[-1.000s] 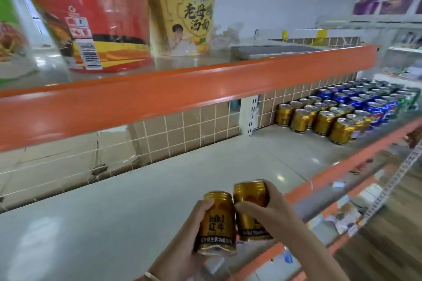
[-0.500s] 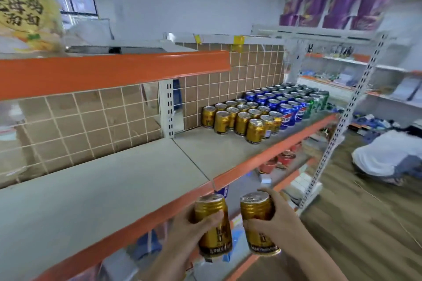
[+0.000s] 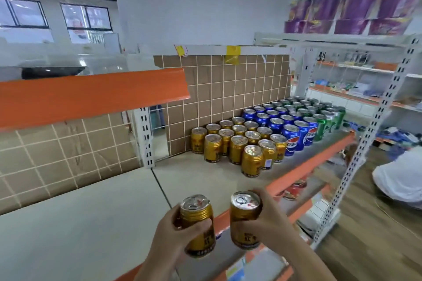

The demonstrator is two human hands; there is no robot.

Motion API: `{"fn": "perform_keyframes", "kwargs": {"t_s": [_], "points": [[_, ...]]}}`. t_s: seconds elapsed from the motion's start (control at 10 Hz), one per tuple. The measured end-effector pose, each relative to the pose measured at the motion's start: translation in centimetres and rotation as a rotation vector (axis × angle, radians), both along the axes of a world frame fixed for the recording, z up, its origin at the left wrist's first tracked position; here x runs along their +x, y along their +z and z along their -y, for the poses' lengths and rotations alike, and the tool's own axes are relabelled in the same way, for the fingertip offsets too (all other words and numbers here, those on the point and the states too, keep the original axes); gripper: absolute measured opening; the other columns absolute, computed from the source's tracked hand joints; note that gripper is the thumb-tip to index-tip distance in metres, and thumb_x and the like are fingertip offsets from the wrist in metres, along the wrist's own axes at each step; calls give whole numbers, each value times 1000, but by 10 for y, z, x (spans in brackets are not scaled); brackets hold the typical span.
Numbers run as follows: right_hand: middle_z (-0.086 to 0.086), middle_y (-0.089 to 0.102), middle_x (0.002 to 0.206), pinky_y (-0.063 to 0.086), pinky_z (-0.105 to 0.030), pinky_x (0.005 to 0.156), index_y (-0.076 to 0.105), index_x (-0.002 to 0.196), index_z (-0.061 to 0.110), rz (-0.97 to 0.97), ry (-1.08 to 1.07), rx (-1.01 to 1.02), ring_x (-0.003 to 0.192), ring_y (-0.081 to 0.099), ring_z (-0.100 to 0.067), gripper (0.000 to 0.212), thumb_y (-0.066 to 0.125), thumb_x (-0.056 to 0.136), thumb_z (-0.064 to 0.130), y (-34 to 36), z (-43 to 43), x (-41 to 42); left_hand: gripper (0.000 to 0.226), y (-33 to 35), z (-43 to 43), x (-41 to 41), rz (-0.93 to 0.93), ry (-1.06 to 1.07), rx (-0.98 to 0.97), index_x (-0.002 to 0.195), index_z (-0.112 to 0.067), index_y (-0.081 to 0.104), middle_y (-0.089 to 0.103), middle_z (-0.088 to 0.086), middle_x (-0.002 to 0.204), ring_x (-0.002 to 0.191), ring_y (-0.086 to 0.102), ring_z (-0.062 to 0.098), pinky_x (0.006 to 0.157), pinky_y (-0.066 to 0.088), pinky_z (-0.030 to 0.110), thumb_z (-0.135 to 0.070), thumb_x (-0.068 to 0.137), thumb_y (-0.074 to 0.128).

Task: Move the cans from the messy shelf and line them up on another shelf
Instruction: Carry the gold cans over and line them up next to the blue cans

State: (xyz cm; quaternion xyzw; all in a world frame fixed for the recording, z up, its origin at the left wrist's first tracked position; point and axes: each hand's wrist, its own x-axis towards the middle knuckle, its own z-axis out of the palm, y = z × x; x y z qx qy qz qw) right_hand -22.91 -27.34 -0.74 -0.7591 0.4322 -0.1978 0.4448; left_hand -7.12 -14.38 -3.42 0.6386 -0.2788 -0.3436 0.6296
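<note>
My left hand [image 3: 173, 235] grips one gold can [image 3: 198, 223] and my right hand [image 3: 271, 219] grips a second gold can [image 3: 244, 219]. Both cans are upright, side by side, held over the orange front edge of the grey shelf [image 3: 96, 219]. Farther along the same shelf stand tidy rows of cans: gold cans [image 3: 237, 143] nearest, then blue cans [image 3: 287, 128], then green cans [image 3: 322, 114] at the far end. A bare strip of shelf lies between my hands and the gold rows.
An orange-edged upper shelf [image 3: 91, 96] overhangs at the left. A brown tiled back panel [image 3: 223, 96] runs behind the cans. White uprights [image 3: 370, 143] stand at the right, with purple packs [image 3: 351, 11] on top. A person in white [image 3: 402, 180] crouches on the wooden floor at the right.
My view has swung right and closer to the lined-up cans. Both hands, each still holding its gold can, have travelled right along the shelf edge, and the cans have drawn slightly apart.
</note>
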Motion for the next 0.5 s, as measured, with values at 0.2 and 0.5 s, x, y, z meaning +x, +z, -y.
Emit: {"fn": "perform_keyframes", "kwargs": {"t_s": [0.2,0.5], "points": [[18,60,102,32,-24,90,40,112,36,-146,20,-211,103,53,-7,70,79,53,41,4,68,36,106,-6,54,23,38,-2,35,115,-23,60,68,1,108,98,63,10,73,48,18,-49,17,88],[5,39,137,12,-53,112,38,129,27,-454,197,-465,134,27,-22,82,77,63,55,19,134,108,51,-4,98,31,157,52,1,82,-37,75,75,-6,83,79,71,8,70,57,22,2,52,88]]}}
